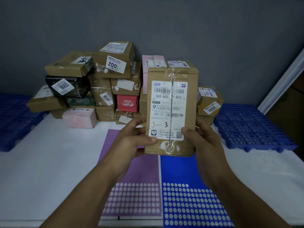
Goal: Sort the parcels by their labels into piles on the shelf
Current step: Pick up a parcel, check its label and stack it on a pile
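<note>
Gripping one parcel (171,111), left hand (131,143), right hand (206,142); behind, perhaps fifteen boxes (113,66).

Two hands, the left hand (131,143) and the right hand (204,142); one brown parcel (171,111) held between them; in the stack behind, at least ten brown boxes (113,63), the full number hidden where they overlap; two pink, the low pink parcel (79,118) and the upright pink parcel (152,69); one red parcel (126,103); one black parcel (65,86); two perforated mats, the left blue mat (14,119) and the right blue mat (251,127); two dotted sheets, the purple sheet (131,170) and the blue sheet (181,170).
</note>
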